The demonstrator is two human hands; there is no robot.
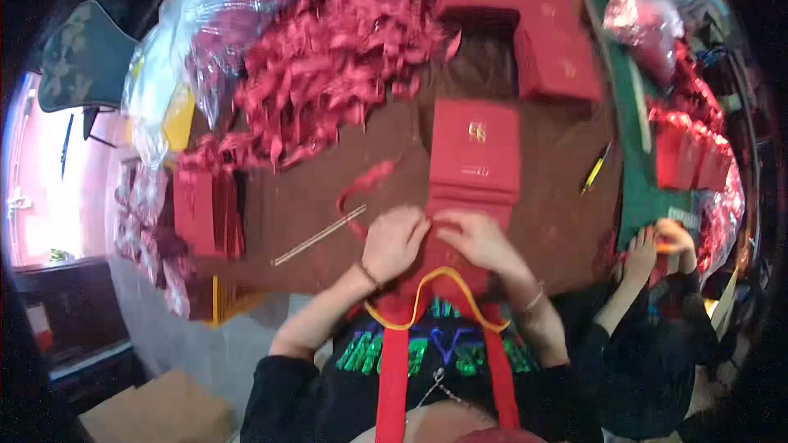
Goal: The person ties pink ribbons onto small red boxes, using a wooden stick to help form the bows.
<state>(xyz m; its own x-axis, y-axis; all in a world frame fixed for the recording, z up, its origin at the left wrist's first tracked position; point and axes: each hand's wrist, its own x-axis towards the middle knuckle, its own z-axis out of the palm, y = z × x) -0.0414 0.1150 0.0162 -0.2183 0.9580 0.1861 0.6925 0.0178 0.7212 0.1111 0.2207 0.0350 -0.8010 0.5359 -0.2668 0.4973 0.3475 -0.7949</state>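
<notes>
In front of me lies a red gold-printed case, apparently a folder or flat box, with folded edges across its middle. Both my hands are at its near part, close together with fingertips almost meeting. My left hand is closed, thumb and fingers pinched at the red material's left side. My right hand bends its fingers over the same material from the right. Blur and the fingers hide exactly what is gripped. A loose red ribbon and a thin pale stick lie left of my hands.
A large heap of red ribbons covers the back left, beside clear plastic wrapping. Red cases are stacked at the back right and left. A yellow pen lies right. A co-worker's hands work at the far right.
</notes>
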